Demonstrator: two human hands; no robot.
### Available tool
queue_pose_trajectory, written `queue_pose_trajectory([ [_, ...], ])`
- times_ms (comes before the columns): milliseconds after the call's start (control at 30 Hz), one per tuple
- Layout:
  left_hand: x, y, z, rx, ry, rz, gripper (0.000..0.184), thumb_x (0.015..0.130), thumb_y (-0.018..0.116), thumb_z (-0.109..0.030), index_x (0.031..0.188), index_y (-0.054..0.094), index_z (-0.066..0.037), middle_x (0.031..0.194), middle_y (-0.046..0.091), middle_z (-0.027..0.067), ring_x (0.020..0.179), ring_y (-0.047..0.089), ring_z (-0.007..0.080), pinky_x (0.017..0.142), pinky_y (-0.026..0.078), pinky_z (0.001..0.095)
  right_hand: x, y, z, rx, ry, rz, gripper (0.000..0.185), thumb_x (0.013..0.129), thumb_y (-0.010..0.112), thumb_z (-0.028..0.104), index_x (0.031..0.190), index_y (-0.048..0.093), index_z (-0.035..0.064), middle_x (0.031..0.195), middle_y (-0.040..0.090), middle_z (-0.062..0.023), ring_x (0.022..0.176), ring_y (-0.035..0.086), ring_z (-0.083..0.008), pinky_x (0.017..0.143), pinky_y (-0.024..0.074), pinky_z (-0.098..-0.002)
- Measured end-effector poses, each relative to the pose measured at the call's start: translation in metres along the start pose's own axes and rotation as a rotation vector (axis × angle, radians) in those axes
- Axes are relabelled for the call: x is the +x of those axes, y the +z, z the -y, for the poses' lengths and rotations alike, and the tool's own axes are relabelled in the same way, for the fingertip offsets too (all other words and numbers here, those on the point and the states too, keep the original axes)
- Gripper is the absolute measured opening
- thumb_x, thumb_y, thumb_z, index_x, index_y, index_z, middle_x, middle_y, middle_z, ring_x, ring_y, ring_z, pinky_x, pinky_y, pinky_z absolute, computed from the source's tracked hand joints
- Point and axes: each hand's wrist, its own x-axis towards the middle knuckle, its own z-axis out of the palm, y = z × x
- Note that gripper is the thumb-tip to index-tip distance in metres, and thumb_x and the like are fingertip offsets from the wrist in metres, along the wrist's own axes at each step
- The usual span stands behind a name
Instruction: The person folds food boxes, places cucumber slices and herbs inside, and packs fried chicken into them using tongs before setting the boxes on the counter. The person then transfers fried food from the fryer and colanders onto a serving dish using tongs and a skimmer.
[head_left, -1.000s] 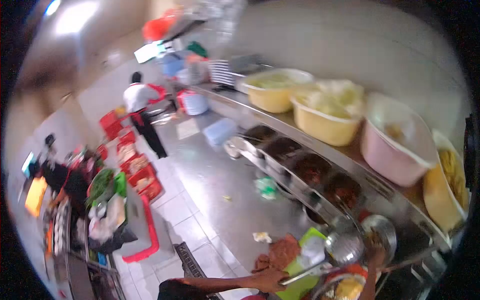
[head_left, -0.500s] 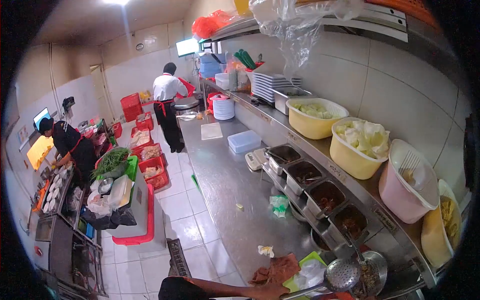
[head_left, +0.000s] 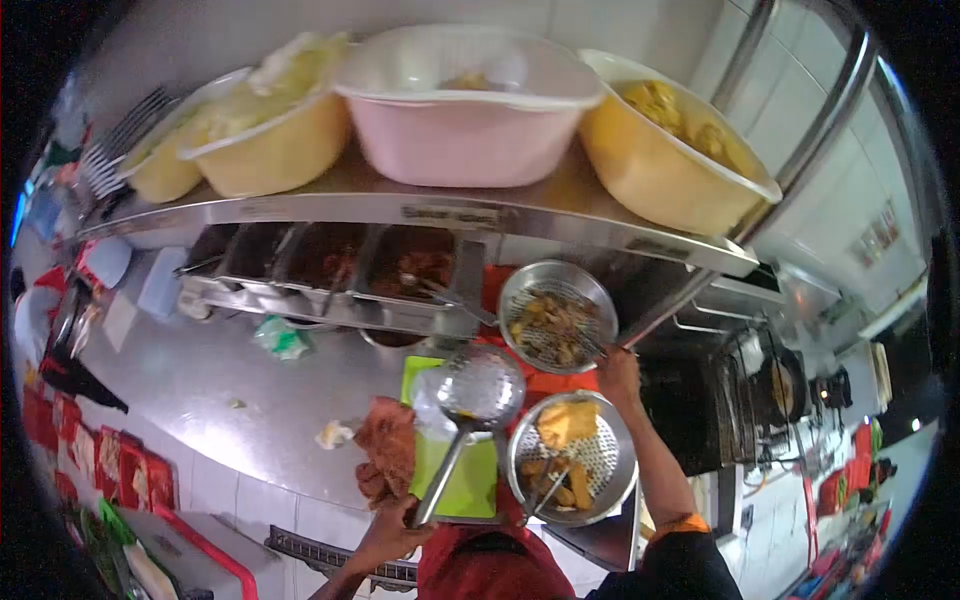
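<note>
My left hand is closed round the long handle of a perforated metal skimmer. The skimmer's bowl is over a green cutting board and a clear plastic bag. Beside the board lies a brown cloth. At the rim of the upper metal colander, which contains dark cooked pieces, my right hand has its fingers curled; what they grip is unclear. Nearer my body, a second colander holds fried pieces and tongs.
Metal trays of dark sauce stand under a steel shelf. On the shelf sit a pink tub and yellow tubs of food. A stove with a pan is at right. A green-white plastic bag lies on the counter.
My view has swung right and down toward the colanders. My right hand, the second colander and the stove have come into view. The skimmer stays in my left hand; the co-workers are out of clear sight.
</note>
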Motion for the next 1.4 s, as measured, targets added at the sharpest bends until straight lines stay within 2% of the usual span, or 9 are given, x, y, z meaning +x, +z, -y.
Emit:
queue_pose_trajectory([
  [433,0.045,0.028,-0.031,-0.263,-0.078,0.1,0.028,0.082,0.058,-0.01,0.097,0.036,-0.001,0.065,0.047,0.0049,0.047,0.048,0.0117,0.042,0.04,0.0275,0.01,0.02,0.008,-0.013,0.136,0.046,0.025,0.073,0.063,0.017,0.092,0.061,0.0003,0.078,0.061,-0.0246,0.075,0.06,-0.0406,0.065,0.0495,-0.0458],
  [467,0.049,0.03,-0.036,-0.261,-0.052,0.111,0.028,0.082,0.056,-0.01,0.098,0.035,-0.002,0.065,0.046,0.0048,0.047,0.048,0.0119,0.042,0.04,0.0277,0.01,0.036,0.001,0.515,0.257,-0.095,0.025,0.073,0.063,0.018,0.09,0.061,-0.0003,0.077,0.061,-0.0245,0.075,0.06,-0.0408,0.065,0.0498,-0.0454],
  [500,0.05,0.03,-0.039,-0.257,-0.026,0.123,0.028,0.083,0.054,-0.009,0.1,0.033,-0.002,0.065,0.046,0.0046,0.048,0.048,0.0121,0.043,0.04,0.0279,0.008,0.045,-0.011,0.516,0.26,-0.097,0.025,0.073,0.063,0.018,0.09,0.061,-0.0003,0.077,0.061,-0.0245,0.075,0.06,-0.0408,0.065,0.0498,-0.0454],
  [567,0.06,0.034,-0.031,-0.268,0.031,0.17,0.029,0.084,0.052,-0.009,0.102,0.031,-0.003,0.064,0.045,0.0045,0.047,0.048,0.0122,0.042,0.04,0.0284,0.011,0.015,0.022,-0.096,0.093,0.125,0.024,0.074,0.062,0.018,0.087,0.061,-0.0014,0.076,0.061,-0.0245,0.074,0.06,-0.0406,0.065,0.0497,-0.0454],
  [900,0.075,0.043,-0.052,-0.264,-0.061,0.181,0.034,0.085,0.051,-0.008,0.108,0.027,-0.004,0.072,0.045,0.0065,0.049,0.048,0.0132,0.044,0.041,0.0289,0.014,0.038,0.011,-0.062,0.013,-0.072,0.016,0.073,0.059,0.02,0.07,0.059,0.0034,0.064,0.061,-0.0138,0.06,0.06,-0.0334,0.055,0.0484,-0.0438],
  [1000,0.083,0.047,-0.045,-0.277,-0.01,0.2,0.038,0.085,0.051,-0.007,0.113,0.025,-0.003,0.073,0.044,0.007,0.05,0.048,0.0132,0.045,0.042,0.0292,0.01,0.04,-0.003,-0.055,0.061,0.023,0.016,0.073,0.059,0.012,0.083,0.062,0.0001,0.076,0.06,-0.0236,0.069,0.059,-0.0399,0.061,0.0481,-0.0449],
  [1067,0.084,0.049,-0.047,-0.291,0.007,0.204,0.04,0.085,0.051,-0.007,0.115,0.025,-0.003,0.073,0.044,0.0071,0.05,0.048,0.0132,0.045,0.042,0.0293,0.008,0.046,-0.013,0.524,0.14,-0.217,0.016,0.072,0.058,0.008,0.085,0.061,-0.0022,0.074,0.059,-0.0241,0.068,0.059,-0.0403,0.059,0.048,-0.0434],
  [1167,0.087,0.052,-0.046,-0.243,0.018,0.177,0.039,0.085,0.051,-0.008,0.115,0.026,-0.003,0.074,0.043,0.0065,0.052,0.047,0.013,0.047,0.041,0.028,0.001,0.002,0.007,0.167,0.029,-0.127,0.016,0.072,0.058,0.004,0.085,0.061,-0.0027,0.073,0.059,-0.0237,0.068,0.059,-0.0395,0.057,0.0486,-0.0413],
  [1400,0.096,0.059,-0.031,-0.221,0.127,0.145,0.036,0.084,0.052,-0.009,0.113,0.03,-0.004,0.075,0.04,0.0038,0.058,0.043,0.0108,0.051,0.039,0.0258,-0.047,-0.045,0.053,0.39,-0.106,-0.016,0.018,0.076,0.06,0.001,0.093,0.06,-0.0037,0.079,0.063,-0.0198,0.068,0.064,-0.0288,0.059,0.0526,-0.0329],
])
